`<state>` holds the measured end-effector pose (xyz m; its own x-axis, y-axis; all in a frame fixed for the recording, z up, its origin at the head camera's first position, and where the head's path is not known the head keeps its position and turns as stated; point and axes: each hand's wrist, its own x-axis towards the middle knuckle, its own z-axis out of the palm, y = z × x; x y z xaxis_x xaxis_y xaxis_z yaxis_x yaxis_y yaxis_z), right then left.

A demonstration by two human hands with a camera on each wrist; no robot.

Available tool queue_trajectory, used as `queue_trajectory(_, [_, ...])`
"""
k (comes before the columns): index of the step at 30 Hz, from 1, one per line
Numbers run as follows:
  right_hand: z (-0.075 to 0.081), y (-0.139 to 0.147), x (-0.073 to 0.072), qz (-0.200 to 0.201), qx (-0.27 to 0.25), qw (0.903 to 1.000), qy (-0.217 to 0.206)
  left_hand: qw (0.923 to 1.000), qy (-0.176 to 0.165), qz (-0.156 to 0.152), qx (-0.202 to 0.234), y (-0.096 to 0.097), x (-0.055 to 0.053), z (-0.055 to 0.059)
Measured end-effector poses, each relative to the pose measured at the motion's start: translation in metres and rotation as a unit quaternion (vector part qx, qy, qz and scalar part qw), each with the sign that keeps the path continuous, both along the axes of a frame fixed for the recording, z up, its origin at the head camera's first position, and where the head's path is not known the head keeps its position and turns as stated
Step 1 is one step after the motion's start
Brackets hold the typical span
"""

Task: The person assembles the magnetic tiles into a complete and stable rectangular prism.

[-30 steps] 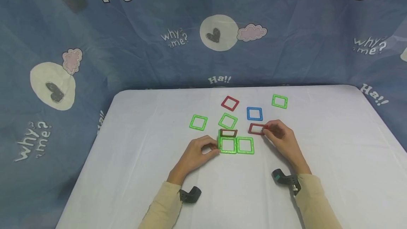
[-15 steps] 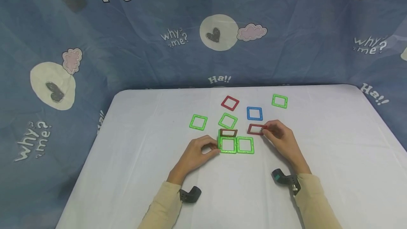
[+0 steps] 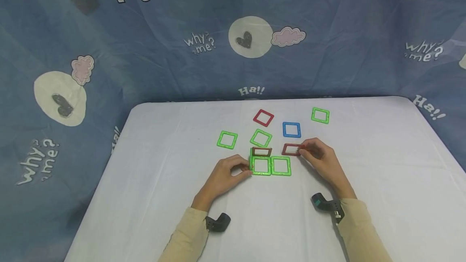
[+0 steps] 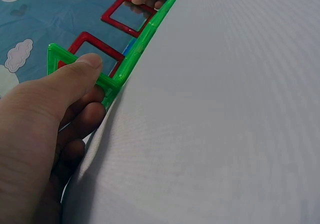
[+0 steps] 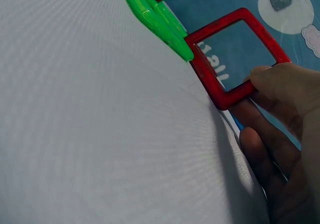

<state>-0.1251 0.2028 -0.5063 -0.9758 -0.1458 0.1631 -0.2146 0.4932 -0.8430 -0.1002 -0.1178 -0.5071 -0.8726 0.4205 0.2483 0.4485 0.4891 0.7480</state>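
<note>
On the table two green magnetic tiles, a left one (image 3: 261,174) and a right one (image 3: 281,174), lie flat side by side. A red tile (image 4: 102,45) stands upright along the left one's back edge. My left hand (image 3: 227,173) pinches a green upright tile (image 4: 51,59) at that tile's left side, thumb on its face. My right hand (image 3: 322,157) holds a second red tile (image 5: 206,79) by its right side, between thumb and fingers. This red tile is tilted up behind the right green tile, and overlaps its end in the right wrist view.
Loose square tiles lie farther back: a red one (image 3: 260,123), a blue one (image 3: 291,136), a green one (image 3: 320,122) at far right, another green one (image 3: 226,147) at left, and a green one (image 3: 258,144) just behind the upright red tile. A patterned blue cloth (image 3: 164,68) hangs behind the table.
My right hand has shifted slightly left with the red tile, bringing it a little nearer the green tiles. My left hand stays in place on the upright green tile.
</note>
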Motion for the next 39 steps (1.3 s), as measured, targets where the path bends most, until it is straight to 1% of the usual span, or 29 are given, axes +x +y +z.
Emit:
queue_trajectory(13, [0.0006, -0.0005, -0.0001, 0.015, 0.011, 0.9998, -0.006, 1.0, -0.003, 0.002, -0.003, 0.0001, 0.0003, 0.0002])
queue_trajectory(20, [0.0022, -0.0019, 0.0006, 0.019, 0.026, 0.9995, 0.003, 1.0, -0.002, 0.003, -0.004, 0.0001, 0.0002, -0.0002])
queue_trajectory(26, [0.0048, -0.0023, 0.0014, 0.018, 0.018, 0.9996, -0.014, 1.0, -0.001, 0.002, -0.001, 0.0001, 0.0001, 0.0004])
queue_trajectory(33, [0.0038, -0.0006, 0.001, 0.032, 0.002, 0.9995, -0.001, 1.0, -0.006, 0.004, -0.002, -0.0002, -0.0002, -0.0009])
queue_trajectory(39, [0.0051, -0.0017, 0.001, 0.03, -0.001, 0.9995, -0.008, 1.0, -0.007, 0.006, -0.002, 0.0003, -0.0002, -0.0004])
